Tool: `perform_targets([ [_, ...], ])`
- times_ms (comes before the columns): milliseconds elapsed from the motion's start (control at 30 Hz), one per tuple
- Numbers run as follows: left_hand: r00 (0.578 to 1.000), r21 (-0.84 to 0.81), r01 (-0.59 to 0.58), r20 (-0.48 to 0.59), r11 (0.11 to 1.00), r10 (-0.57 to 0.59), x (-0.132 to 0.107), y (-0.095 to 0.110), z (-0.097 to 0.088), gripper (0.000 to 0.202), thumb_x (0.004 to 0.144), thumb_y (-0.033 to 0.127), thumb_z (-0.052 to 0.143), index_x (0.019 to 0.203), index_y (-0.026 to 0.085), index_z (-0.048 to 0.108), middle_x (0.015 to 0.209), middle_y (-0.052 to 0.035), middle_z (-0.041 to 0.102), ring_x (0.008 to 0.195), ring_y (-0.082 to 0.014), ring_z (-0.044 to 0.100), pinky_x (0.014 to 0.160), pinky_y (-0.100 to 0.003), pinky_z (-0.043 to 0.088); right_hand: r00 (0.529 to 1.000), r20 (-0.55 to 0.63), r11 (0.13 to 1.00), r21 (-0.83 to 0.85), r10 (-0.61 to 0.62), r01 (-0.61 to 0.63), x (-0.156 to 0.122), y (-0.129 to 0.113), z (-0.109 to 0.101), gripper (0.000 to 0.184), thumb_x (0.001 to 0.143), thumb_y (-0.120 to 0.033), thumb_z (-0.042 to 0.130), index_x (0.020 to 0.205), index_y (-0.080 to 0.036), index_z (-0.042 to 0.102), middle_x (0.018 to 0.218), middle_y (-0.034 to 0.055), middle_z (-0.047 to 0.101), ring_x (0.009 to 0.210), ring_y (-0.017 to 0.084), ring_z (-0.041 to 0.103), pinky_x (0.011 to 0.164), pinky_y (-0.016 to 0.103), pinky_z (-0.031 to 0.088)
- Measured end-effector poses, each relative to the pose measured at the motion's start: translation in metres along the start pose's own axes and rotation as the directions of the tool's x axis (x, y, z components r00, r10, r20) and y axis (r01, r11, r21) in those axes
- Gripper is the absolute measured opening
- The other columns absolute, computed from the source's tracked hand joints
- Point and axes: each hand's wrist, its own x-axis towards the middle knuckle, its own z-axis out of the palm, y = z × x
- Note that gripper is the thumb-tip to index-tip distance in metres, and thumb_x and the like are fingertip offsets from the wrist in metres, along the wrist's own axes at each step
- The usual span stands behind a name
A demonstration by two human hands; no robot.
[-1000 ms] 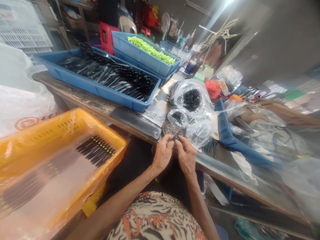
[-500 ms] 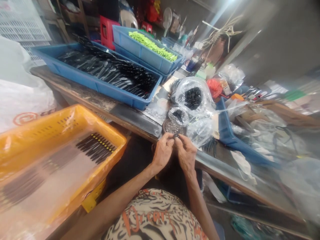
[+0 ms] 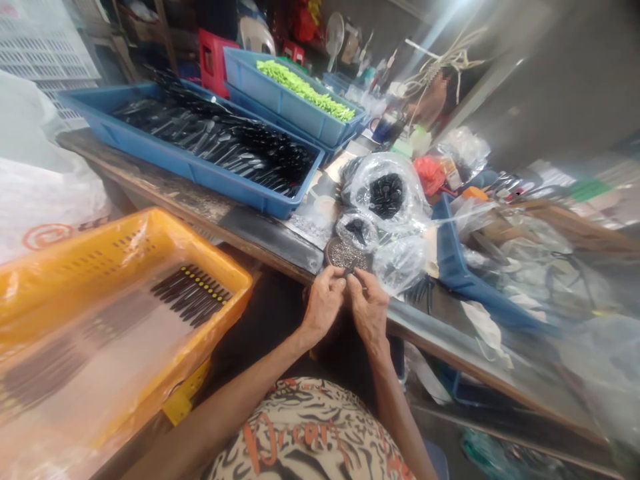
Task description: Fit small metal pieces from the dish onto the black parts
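Observation:
My left hand (image 3: pixel 324 300) and my right hand (image 3: pixel 368 303) meet at the table's front edge, fingers pinched. Between their fingertips is a small black part (image 3: pixel 351 267), too small to make out its kind; both hands seem to grip it. Just beyond the fingers stands a round brown dish (image 3: pixel 329 253) of tiny metal pieces. Behind that dish sits a small clear plastic bag (image 3: pixel 367 235) with black parts inside. A larger clear bag (image 3: pixel 413 187), opened at the top, holds more black pieces.
A blue tray (image 3: pixel 200 175) of black, long-handled pieces lies at the left; another blue tray (image 3: pixel 295 110) holds bright green parts. Near my left arm is a yellow crate (image 3: pixel 220 257) with rows of dark sticks. A blue bin (image 3: pixel 453 267) stands right. Part of another person (image 3: pixel 430 100) shows behind.
Both hands stay at the dish with small finger movements. My right hand has shifted slightly left, and the black part now shows a little more above the fingertips.

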Motion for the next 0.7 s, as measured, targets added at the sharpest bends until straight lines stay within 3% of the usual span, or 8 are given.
perform_targets([
  [700,0.993,-0.048,0.093,0.075,0.995,-0.089,0.0014,-0.0025,0.0001,0.014,0.078,0.028,0.052,0.088,0.017,0.050,0.045,0.0093,0.039,0.036,-0.0039,0.030,0.035,-0.013,0.026,0.997,-0.004,0.995,-0.054,-0.079,0.079,-0.0020,0.0046,0.0036,0.023,0.088,-0.030,0.049,0.098,-0.015,0.063,0.093,0.0102,0.067,0.087,0.020,0.061,0.080,0.036,0.048],
])
